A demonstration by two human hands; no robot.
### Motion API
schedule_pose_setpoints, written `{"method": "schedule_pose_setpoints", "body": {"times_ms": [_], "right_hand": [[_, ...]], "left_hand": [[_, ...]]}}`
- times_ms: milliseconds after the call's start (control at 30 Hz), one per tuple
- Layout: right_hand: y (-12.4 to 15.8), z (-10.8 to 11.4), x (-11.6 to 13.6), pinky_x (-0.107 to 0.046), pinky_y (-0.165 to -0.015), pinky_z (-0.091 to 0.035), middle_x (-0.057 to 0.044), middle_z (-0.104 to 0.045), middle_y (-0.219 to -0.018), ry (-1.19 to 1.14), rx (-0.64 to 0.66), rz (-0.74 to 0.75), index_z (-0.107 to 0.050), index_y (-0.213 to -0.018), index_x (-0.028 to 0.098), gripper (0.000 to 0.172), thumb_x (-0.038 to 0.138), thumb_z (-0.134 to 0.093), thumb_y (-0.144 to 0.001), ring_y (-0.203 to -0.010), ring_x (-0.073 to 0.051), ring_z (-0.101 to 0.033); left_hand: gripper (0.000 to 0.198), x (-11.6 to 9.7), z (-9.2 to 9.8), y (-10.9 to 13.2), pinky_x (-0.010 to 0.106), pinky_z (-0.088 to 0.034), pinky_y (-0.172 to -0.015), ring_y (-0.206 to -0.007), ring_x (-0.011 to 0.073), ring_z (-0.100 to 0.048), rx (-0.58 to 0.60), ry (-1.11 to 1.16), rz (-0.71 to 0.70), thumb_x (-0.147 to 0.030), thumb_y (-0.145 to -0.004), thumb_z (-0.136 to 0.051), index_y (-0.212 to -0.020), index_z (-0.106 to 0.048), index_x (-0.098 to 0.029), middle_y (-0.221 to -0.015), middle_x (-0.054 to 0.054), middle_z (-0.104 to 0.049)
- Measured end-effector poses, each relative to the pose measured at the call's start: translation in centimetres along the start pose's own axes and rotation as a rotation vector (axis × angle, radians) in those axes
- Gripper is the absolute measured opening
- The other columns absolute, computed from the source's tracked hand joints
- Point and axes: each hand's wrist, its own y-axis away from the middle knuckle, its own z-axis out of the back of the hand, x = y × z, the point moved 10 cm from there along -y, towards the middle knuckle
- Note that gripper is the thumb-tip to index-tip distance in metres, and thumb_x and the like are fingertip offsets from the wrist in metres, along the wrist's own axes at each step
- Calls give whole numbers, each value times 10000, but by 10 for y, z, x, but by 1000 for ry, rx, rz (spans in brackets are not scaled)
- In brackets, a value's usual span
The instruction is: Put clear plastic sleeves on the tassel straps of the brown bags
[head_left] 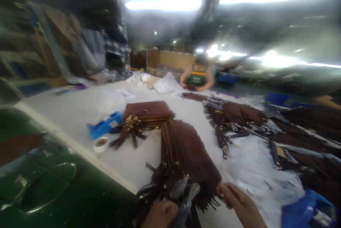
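Note:
A leaning stack of brown fringed pouches (191, 146) with gold zips lies at the near edge of the table. Dark straps with gold clips hang from its near left end, some wrapped in clear plastic. Low in the view, my left hand (161, 214) is closed around a plastic-wrapped strap (190, 196). My right hand (237, 199) pinches the near right corner of the top pouch, beside its fringe. Behind this stack lies a second pile of brown pouches (149, 109), its straps and gold clips bunched at the left.
The white table (64, 110) carries a blue holder (105, 125), a small cup (101, 144), more brown bags (239, 112) and clear plastic sheeting (258, 167). A blue object (309, 208) sits at lower right. Across the table stands a person (197, 79). A metal-framed stool (71, 185) is at left.

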Motion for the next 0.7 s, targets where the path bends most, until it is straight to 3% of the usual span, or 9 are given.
{"method": "schedule_pose_setpoints", "body": {"times_ms": [67, 133, 200, 300, 400, 500, 700], "right_hand": [[-25, 39, 4, -340, -746, -507, -74, -707, -966, 42, -168, 7, -654, -988, 225, 446, 608, -579, -773, -870, -250, -647], [-54, 46, 0, -387, -909, -477, -114, -652, -1191, -22, -218, -37, -595, -1173, 214, 593, 618, -615, -740, -1072, -288, -610], [-82, 26, -8, -426, -1008, -425, -135, -603, -1285, -114, -165, -119, -524, -1293, 199, 723, 628, -636, -723, -1171, -302, -566], [-104, -16, -17, -435, -1041, -419, -102, -628, -1274, -190, -45, -193, -559, -1278, 200, 721, 632, -655, -708, -1184, -296, -570], [-104, -38, -21, -414, -1013, -463, -59, -650, -1254, -237, 35, -214, -603, -1230, 232, 637, 630, -636, -734, -1150, -280, -602], [-96, -45, -26, -426, -1025, -454, -37, -641, -1270, -306, 81, -271, -582, -1253, 275, 599, 617, -622, -763, -1139, -272, -612], [-86, -51, -22, -436, -1071, -408, -28, -624, -1295, -320, 59, -314, -558, -1282, 293, 612, 615, -626, -766, -1190, -270, -578]], "left_hand": [[449, -26, 25, -1, 283, -406, -613, -652, 210, -594, -66, -179, -94, -588, -724, -649, -718, -732, -147, -677, 74, -694], [436, -56, 50, -11, 295, -450, -702, -771, 226, -635, -160, -311, -174, -556, -829, -521, -908, -724, -178, -814, 74, -723], [420, -85, 71, -28, 313, -458, -806, -892, 242, -646, -260, -440, -251, -521, -853, -483, -1017, -689, -194, -936, 77, -727], [462, -105, 91, -62, 371, -399, -957, -1054, 295, -599, -345, -535, -295, -513, -823, -514, -1059, -659, -144, -1079, 136, -693], [554, -104, 92, -93, 421, -328, -1038, -1161, 330, -535, -336, -571, -299, -552, -805, -522, -1131, -623, -115, -1204, 181, -631], [595, -91, 77, -117, 430, -340, -1047, -1177, 339, -534, -233, -559, -257, -599, -776, -547, -1135, -632, -133, -1207, 164, -644], [591, -80, 54, -132, 428, -338, -1086, -1221, 331, -514, -33, -426, -197, -613, -754, -588, -1129, -651, -160, -1222, 114, -660]]}}
